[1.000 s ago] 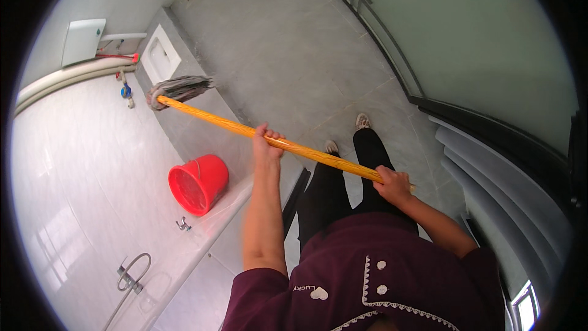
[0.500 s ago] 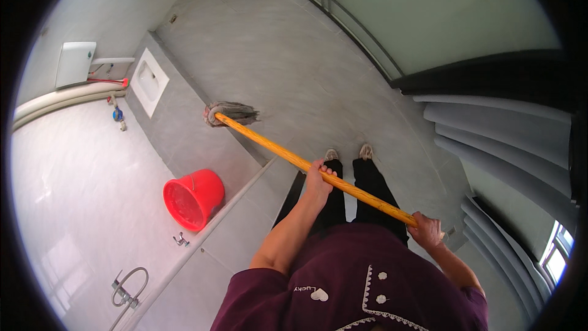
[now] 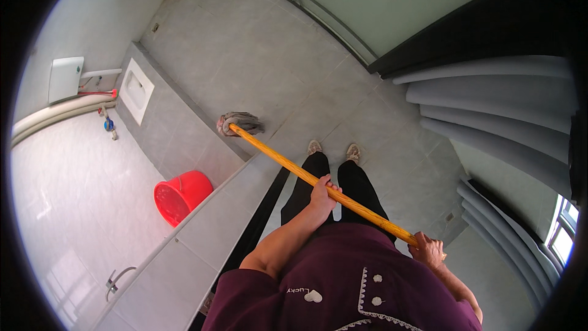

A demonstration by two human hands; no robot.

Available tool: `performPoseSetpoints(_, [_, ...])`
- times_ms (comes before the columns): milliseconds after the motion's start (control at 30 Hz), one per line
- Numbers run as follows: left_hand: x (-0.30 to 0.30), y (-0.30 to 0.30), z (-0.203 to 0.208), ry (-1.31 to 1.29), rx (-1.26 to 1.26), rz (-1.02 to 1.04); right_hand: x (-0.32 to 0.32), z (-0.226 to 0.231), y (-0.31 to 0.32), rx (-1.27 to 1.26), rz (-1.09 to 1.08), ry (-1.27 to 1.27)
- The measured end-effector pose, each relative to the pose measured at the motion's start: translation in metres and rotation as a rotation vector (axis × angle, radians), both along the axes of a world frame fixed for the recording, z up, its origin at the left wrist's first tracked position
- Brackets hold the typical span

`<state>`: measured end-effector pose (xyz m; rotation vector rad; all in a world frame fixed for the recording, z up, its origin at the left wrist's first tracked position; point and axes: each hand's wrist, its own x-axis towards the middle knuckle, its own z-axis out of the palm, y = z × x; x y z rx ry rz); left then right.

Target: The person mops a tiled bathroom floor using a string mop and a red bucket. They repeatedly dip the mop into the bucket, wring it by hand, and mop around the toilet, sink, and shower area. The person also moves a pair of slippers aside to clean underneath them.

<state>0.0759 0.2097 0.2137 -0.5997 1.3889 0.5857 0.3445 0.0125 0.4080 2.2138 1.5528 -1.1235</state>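
Note:
A mop with a yellow wooden handle slants across in front of me, from upper left to lower right. Its grey cloth head rests on the floor beside the raised step. My left hand is closed round the middle of the handle, fingers wrapped over it. Close to the handle's end, my right hand grips it too. Both my feet stand on the tiles, just right of the mop head.
To the left, a red bucket stands near a low tiled wall. A squat toilet is set in the raised step. Grey curtains hang at right, below a frosted glass door. A tap sits lower left.
My view has shifted, so the bucket and toilet appear farther left. The mop head has moved slightly right along the step. Both hands keep their grip on the handle.

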Motion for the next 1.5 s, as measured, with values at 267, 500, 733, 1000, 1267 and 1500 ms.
performPoseSetpoints(267, [0.054,-0.033,0.027,-0.052,-0.017,-0.048,0.038,0.04,-0.035,0.023,0.004,-0.078])
performPoseSetpoints(500, [0.084,-0.044,0.045,-0.115,-0.004,-0.085,0.056,0.045,-0.068,0.044,-0.055,-0.114])
performPoseSetpoints(733, [0.077,-0.027,0.018,-0.035,0.011,-0.099,0.028,0.027,-0.059,0.098,-0.11,-0.111])
performPoseSetpoints(1000, [0.056,-0.017,0.037,-0.043,0.182,-0.023,0.045,-0.006,-0.068,0.291,0.026,-0.072])
performPoseSetpoints(1267, [0.048,0.02,0.052,-0.065,0.228,0.131,0.065,-0.02,-0.009,0.252,0.062,-0.09])
performPoseSetpoints(1500, [-0.013,0.079,0.076,-0.053,0.314,0.266,0.036,-0.043,0.088,0.419,0.213,-0.023])
